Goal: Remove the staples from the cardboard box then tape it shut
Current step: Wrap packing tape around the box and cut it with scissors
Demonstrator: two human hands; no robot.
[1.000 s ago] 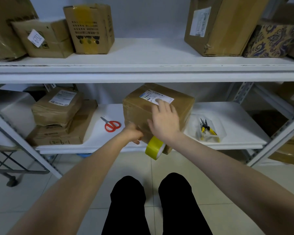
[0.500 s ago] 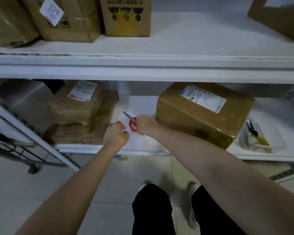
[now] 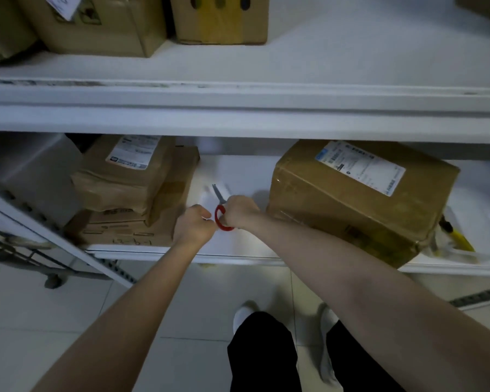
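The brown cardboard box (image 3: 351, 205) with a white shipping label stands on the lower white shelf (image 3: 246, 171), right of centre. Red-handled scissors (image 3: 219, 219) are just left of it, blades pointing away from me. My right hand (image 3: 239, 212) grips their handles. My left hand (image 3: 193, 226) is a curled fist right beside the scissors, touching the handle loop; nothing shows inside it. No tape roll is visible.
Stacked brown parcels (image 3: 125, 182) fill the shelf's left end. Yellow-handled pliers in a clear tray (image 3: 458, 241) lie right of the box. The upper shelf edge (image 3: 238, 114) overhangs, with more boxes on it. A wheeled cart (image 3: 26, 250) stands at the left.
My right hand left the top of the box, moved left and took hold of the scissors. My left hand moved left with it. The yellow tape roll is gone from view.
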